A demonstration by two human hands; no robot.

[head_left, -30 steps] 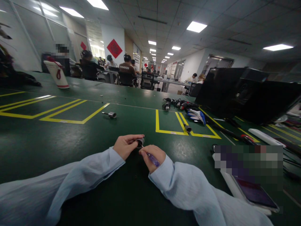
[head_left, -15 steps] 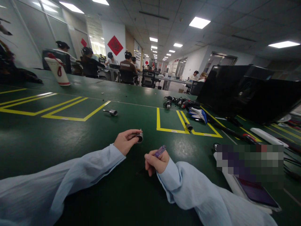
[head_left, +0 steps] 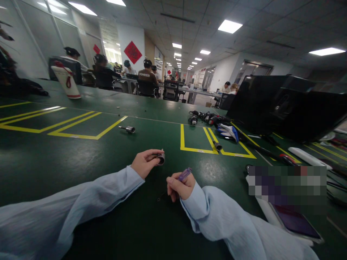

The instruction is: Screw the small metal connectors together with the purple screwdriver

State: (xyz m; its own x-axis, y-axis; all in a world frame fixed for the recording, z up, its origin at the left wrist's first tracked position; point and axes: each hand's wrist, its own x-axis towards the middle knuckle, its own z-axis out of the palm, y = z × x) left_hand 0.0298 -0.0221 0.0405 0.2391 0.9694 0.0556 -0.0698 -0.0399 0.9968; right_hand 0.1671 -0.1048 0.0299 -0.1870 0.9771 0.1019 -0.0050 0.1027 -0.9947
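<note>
My left hand (head_left: 144,162) rests on the green table (head_left: 81,162) and pinches a small silver metal cylinder (head_left: 161,158) between thumb and fingers. To its right and nearer me, my right hand (head_left: 180,187) is closed round a small screwdriver with a purple handle (head_left: 184,174); its thin dark shaft points down-left to the table by a tiny dark screw (head_left: 158,199). The two hands are a short way apart. Both forearms wear light blue sleeves.
A second silver part (head_left: 128,129) lies farther back by yellow floor-style markings (head_left: 81,130). Black tool parts (head_left: 206,117), a blue-white glove (head_left: 227,131), black cases (head_left: 284,104) and a tablet (head_left: 295,222) crowd the right. A white cup (head_left: 66,82) stands far left; seated people work beyond.
My right hand pulled the screwdriver away from the silver cylinder, back toward me and to the right, turning the handle upward. The left hand stayed put. Nothing moved in the last half second.
</note>
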